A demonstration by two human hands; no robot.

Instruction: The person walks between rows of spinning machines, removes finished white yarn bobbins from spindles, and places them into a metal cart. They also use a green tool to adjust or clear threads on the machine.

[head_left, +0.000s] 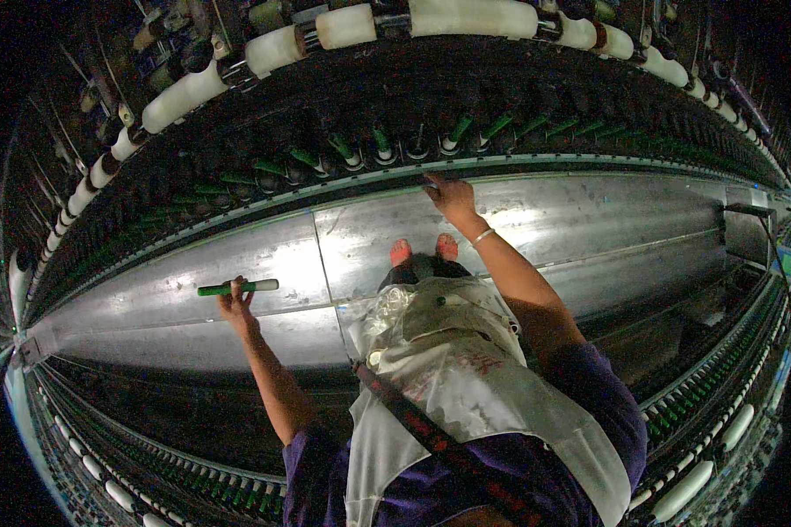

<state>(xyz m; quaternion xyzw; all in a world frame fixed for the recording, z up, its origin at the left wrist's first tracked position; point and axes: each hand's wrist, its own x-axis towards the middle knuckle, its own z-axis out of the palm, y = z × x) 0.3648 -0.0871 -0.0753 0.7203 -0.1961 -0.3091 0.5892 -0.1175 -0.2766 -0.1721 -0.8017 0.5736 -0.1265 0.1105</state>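
My left hand (236,303) is closed round the middle of a green bobbin (224,289), a slim tube with a white section at its right end. It holds the bobbin level above the metal floor, well away from the machine. My right hand (453,201) reaches forward to the machine's front rail (360,180), with its index finger and thumb stretched out and apart and the other fingers partly bent. I see nothing in it. Just beyond it stands a bare spindle (419,140) in a row of green bobbins (381,142), which lean at different angles.
Large white rollers (473,18) arch across the top above the bobbin row. A second machine with more green bobbins (668,413) and white rollers (684,492) runs behind me. Shiny metal plates (395,211) cover the aisle between. A dark metal frame (751,211) stands at the right end.
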